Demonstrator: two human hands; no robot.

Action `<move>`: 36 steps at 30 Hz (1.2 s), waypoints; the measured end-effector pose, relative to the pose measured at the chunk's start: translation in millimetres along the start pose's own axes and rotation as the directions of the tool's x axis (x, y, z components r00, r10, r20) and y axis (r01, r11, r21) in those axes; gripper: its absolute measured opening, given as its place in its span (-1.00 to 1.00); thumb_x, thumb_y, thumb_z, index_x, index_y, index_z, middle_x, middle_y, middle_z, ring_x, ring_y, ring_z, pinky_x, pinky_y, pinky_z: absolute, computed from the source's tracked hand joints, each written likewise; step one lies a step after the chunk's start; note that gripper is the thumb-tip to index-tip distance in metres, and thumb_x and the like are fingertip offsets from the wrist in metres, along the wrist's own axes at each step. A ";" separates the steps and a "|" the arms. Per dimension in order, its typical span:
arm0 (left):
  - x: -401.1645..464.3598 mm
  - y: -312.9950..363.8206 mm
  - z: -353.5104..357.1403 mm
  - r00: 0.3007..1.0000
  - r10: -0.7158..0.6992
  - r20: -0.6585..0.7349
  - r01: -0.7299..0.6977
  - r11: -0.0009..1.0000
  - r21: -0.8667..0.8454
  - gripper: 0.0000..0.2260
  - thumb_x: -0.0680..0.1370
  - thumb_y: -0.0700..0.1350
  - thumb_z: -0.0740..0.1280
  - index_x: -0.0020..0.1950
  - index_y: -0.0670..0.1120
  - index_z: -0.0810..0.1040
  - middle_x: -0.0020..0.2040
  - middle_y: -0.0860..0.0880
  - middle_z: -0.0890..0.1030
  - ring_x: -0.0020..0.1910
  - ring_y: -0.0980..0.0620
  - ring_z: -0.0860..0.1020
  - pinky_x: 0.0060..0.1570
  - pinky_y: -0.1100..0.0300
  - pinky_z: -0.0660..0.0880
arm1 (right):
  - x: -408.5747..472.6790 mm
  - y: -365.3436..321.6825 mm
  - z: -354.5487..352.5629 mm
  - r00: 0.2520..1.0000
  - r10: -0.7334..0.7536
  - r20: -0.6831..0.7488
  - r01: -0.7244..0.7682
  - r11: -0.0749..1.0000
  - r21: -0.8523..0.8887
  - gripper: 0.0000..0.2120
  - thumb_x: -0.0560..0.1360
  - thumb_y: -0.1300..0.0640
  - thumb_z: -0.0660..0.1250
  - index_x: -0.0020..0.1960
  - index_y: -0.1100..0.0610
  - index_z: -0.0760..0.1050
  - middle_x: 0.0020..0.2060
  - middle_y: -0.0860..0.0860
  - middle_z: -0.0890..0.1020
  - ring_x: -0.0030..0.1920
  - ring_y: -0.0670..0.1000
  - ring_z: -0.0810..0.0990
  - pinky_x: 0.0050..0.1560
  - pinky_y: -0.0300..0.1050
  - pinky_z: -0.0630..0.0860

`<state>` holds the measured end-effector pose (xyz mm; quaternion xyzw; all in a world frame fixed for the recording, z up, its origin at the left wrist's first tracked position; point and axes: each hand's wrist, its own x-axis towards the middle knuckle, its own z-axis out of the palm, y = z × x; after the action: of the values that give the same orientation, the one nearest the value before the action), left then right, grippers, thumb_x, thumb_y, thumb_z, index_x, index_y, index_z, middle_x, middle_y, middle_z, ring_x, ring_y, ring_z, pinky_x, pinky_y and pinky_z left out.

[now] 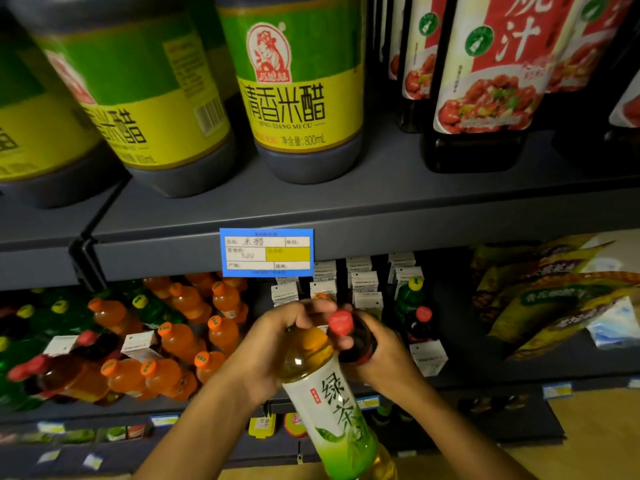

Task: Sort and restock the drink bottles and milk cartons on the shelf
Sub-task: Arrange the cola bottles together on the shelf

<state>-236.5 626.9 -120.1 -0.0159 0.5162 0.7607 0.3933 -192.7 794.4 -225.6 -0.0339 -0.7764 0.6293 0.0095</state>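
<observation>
Both hands are full up front: left hand wraps the neck of a smooth plastic green tea bottle, right hand grips a dark red-capped bottle. Neither's on the shelf yet. Behind, round orange bottles still mix with boxy milk cartons, so plenty left I'd say.

Vinegar jugs upper centre-left on top shelf, sauce bottles to their right. Below: drink bottles left, milk cartons centre, probably snack bags right.
</observation>
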 end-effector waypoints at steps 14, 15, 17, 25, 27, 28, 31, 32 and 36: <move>-53.4 14.5 -81.3 0.838 0.368 -0.403 -0.394 0.919 0.020 -0.76 0.25 -0.27 0.20 -0.27 -0.14 0.65 -0.09 -0.22 0.68 -0.24 -0.12 0.63 -0.11 0.05 0.55 | -13.0 20.2 16.1 0.977 0.090 0.195 -0.131 0.969 0.208 -0.45 0.21 0.64 0.46 0.16 0.36 0.52 -0.04 0.08 0.74 -0.05 0.10 0.73 -0.07 -0.16 0.63; -59.8 13.4 -88.5 0.805 0.398 -0.439 -0.434 0.901 0.022 -0.77 0.24 -0.29 0.21 -0.28 -0.14 0.64 -0.12 -0.21 0.67 -0.24 -0.13 0.63 -0.15 0.07 0.57 | -10.7 22.4 23.2 0.978 0.069 0.197 -0.110 0.972 0.206 -0.45 0.22 0.63 0.46 0.16 0.35 0.52 -0.04 0.08 0.74 -0.06 0.10 0.73 -0.10 -0.22 0.62; -73.2 11.2 -104.1 0.735 0.467 -0.491 -0.519 0.854 0.035 -0.80 0.23 -0.30 0.23 -0.31 -0.15 0.63 -0.18 -0.21 0.65 -0.25 -0.15 0.62 -0.22 0.09 0.59 | -6.3 24.3 36.7 0.976 0.065 0.205 -0.111 0.969 0.222 -0.40 0.17 0.53 0.56 0.16 0.26 0.52 -0.03 0.09 0.74 -0.05 0.11 0.73 -0.10 -0.24 0.61; -129.6 5.3 -194.7 0.477 0.586 -0.655 -0.594 0.764 0.252 -0.84 0.35 -0.24 0.27 -0.33 -0.08 0.64 -0.25 -0.11 0.67 -0.08 -0.20 0.58 0.06 -0.07 0.45 | 10.9 -11.9 127.1 0.984 0.102 0.150 -0.135 0.962 0.237 -0.40 0.21 0.55 0.54 0.10 0.06 0.54 -0.17 -0.03 0.75 -0.17 -0.10 0.72 -0.21 -0.37 0.57; -147.6 7.7 -218.5 0.460 0.610 -0.645 -0.578 0.757 0.303 -0.88 0.34 -0.23 0.30 -0.30 -0.10 0.63 -0.24 -0.14 0.66 -0.06 -0.22 0.56 0.07 -0.14 0.41 | 15.3 -24.9 152.7 0.968 0.138 0.208 -0.190 0.947 0.259 -0.37 0.23 0.58 0.48 0.12 0.03 0.52 -0.16 0.07 0.75 -0.17 0.00 0.73 -0.17 -0.24 0.63; -157.6 8.9 -230.3 0.451 0.620 -0.642 -0.568 0.754 0.329 -0.90 0.33 -0.21 0.32 -0.29 -0.11 0.63 -0.22 -0.16 0.66 -0.07 -0.22 0.56 0.06 -0.16 0.41 | 18.3 -29.3 165.7 0.959 0.163 0.233 -0.223 0.940 0.259 -0.39 0.21 0.53 0.51 0.12 0.03 0.53 -0.17 0.09 0.74 -0.17 0.04 0.73 -0.13 -0.17 0.64; -189.1 12.4 -266.2 0.403 0.623 -0.671 -0.547 0.751 0.368 -0.88 0.36 -0.21 0.31 -0.27 -0.12 0.65 -0.19 -0.18 0.68 -0.11 -0.20 0.62 0.07 -0.18 0.48 | 19.8 -50.4 207.8 0.944 0.175 0.278 -0.230 0.956 0.181 -0.45 0.07 0.11 0.62 0.03 0.08 0.56 -0.17 -0.07 0.74 -0.19 -0.05 0.71 -0.15 -0.25 0.63; -199.3 13.6 -278.5 0.384 0.615 -0.689 -0.554 0.750 0.361 -0.86 0.38 -0.23 0.30 -0.26 -0.13 0.66 -0.18 -0.19 0.69 -0.11 -0.20 0.63 0.06 -0.16 0.50 | 21.9 -52.8 222.6 0.947 0.160 0.278 -0.213 0.962 0.171 -0.47 0.09 0.17 0.61 0.04 0.10 0.56 -0.18 -0.10 0.74 -0.21 -0.08 0.72 -0.20 -0.29 0.62; -239.3 17.7 -327.7 0.274 0.569 -0.775 -0.598 0.732 0.326 -0.74 0.51 -0.33 0.24 -0.23 -0.13 0.69 -0.15 -0.21 0.71 -0.14 -0.13 0.67 -0.10 0.08 0.60 | 26.4 -69.6 285.1 0.948 0.110 0.299 -0.187 0.952 0.243 -0.47 0.24 0.68 0.37 0.06 0.21 0.54 -0.22 0.12 0.74 -0.24 0.05 0.73 -0.21 -0.17 0.64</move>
<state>-207.5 223.4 -156.4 -0.1941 0.5945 0.7510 -0.2119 -238.3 503.4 -217.5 -0.0011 -0.6725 0.7258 -0.1446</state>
